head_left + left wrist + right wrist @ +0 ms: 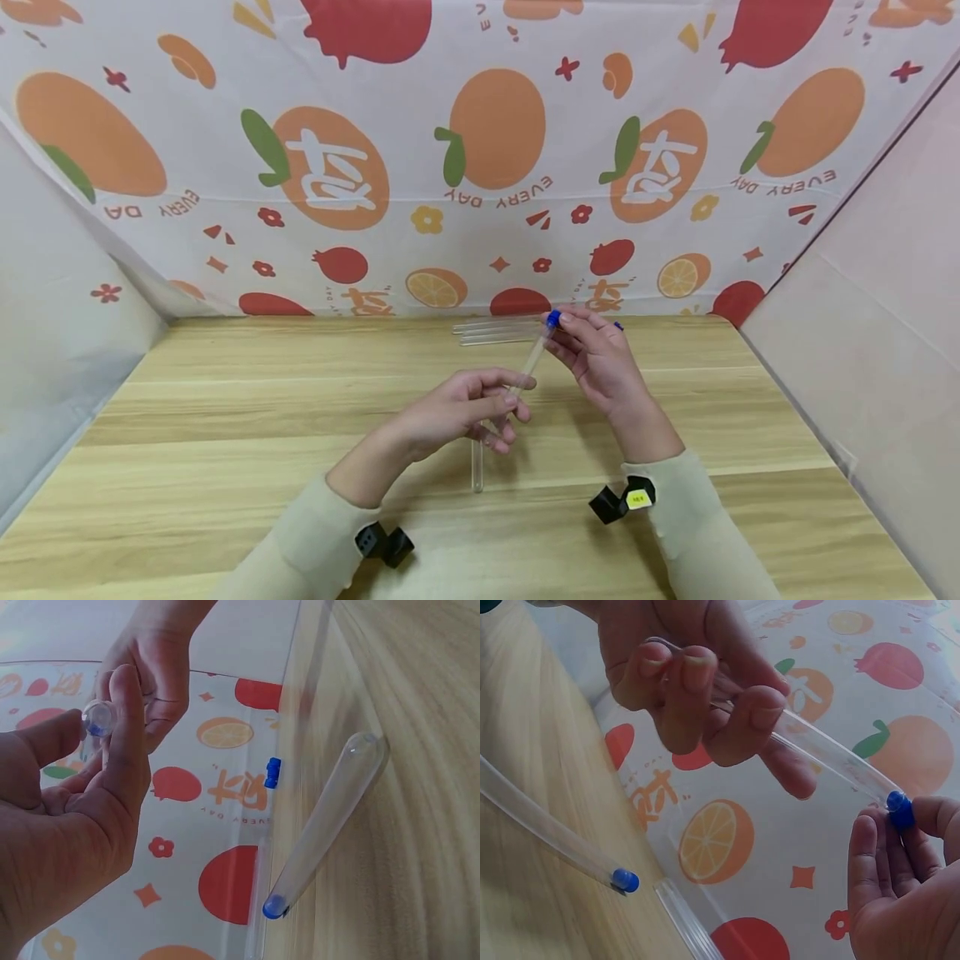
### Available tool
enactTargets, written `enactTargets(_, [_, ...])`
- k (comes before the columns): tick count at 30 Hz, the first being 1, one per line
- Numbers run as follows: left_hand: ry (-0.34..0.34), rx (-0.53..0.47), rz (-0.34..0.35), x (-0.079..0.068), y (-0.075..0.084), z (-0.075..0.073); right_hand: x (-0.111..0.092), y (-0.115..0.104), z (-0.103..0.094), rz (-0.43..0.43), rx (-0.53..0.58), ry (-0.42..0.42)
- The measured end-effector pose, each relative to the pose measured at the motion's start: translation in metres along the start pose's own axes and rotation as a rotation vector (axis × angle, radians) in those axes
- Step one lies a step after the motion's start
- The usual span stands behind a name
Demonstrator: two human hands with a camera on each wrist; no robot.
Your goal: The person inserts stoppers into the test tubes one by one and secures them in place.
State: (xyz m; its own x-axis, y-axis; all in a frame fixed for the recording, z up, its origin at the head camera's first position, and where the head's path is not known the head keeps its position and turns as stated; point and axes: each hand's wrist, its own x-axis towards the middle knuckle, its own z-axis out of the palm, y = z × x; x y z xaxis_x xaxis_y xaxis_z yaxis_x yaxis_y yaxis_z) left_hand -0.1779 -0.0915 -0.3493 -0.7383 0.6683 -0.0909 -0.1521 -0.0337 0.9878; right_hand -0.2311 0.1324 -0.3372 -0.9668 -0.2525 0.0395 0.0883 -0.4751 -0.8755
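My left hand (465,408) grips a clear test tube (832,754) around its lower part, and the tube slants up to the right. At the tube's upper end is a blue stopper (901,811), pinched between the thumb and fingers of my right hand (600,358). Seen from the left wrist, the held tube's rounded bottom (99,718) points at the camera between thumb and fingers. Beneath the left hand, a second test tube (322,825) lies on the table with a blue stopper (625,880) in its far end; the left hand hides much of it in the head view.
Several clear tubes (495,338) lie side by side at the back of the wooden table (247,467), against the fruit-print cloth (420,250). A loose blue stopper (273,772) lies near the back edge, partly behind the right hand in the head view.
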Motion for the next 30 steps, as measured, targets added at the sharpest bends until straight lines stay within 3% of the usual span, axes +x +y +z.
enactTargets(8, [0.033, -0.041, -0.018, 0.001, -0.002, 0.003, -0.001, 0.005, 0.0, -0.017, -0.048, 0.019])
enactTargets(16, [0.046, -0.036, 0.015, 0.0, -0.003, 0.005, -0.001, 0.009, 0.001, -0.024, -0.053, 0.028])
enactTargets(30, [0.128, -0.053, 0.029, 0.0, -0.002, 0.01, -0.001, 0.013, 0.007, -0.068, -0.049, 0.098])
